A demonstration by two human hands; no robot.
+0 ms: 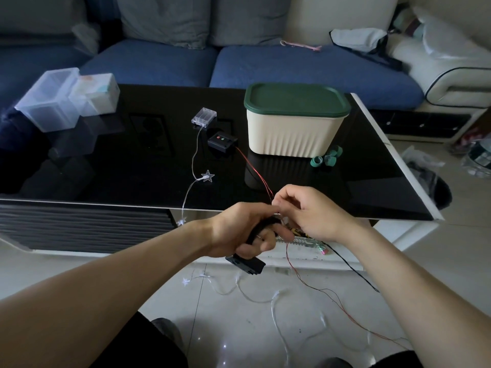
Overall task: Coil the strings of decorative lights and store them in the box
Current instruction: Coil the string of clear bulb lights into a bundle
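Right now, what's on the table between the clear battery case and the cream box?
Head view: the black battery box with red and green buttons sits between the clear battery case and the cream box, slightly nearer the camera.

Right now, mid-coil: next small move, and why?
Probably one more wrap: the right hand pinches the red wire at the bundle gripped by the left hand, and slack trails over the floor. The box is lidded.
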